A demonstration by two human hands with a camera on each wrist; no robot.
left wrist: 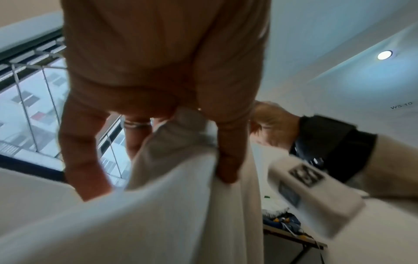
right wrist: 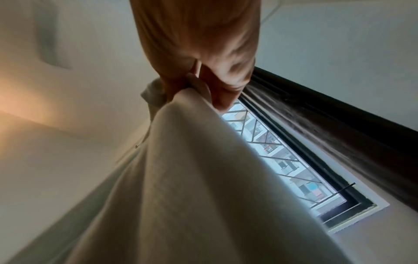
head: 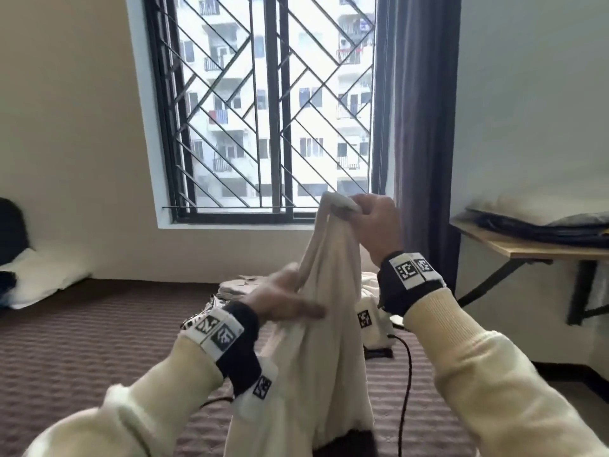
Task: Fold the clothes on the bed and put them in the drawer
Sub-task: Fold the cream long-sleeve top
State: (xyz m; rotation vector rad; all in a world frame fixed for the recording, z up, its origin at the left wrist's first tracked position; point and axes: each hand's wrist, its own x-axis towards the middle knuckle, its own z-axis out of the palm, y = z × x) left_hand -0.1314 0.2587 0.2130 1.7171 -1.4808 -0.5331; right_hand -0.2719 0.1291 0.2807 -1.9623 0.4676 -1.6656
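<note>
A cream garment [head: 326,324] is held up above the bed [head: 99,357], pinched at its top edge by the right hand [head: 375,222]. The left hand [head: 280,298], fingers spread, is slid into its folds. Soft and limp, it is best gripped at the corners.

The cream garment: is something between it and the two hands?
Nothing visible. The right hand grips the cream garment at its top, and the left hand touches the cloth lower down. No drawer is in view.

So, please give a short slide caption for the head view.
Right hand lifts a cream garment above the bed; left hand touches it.
</note>
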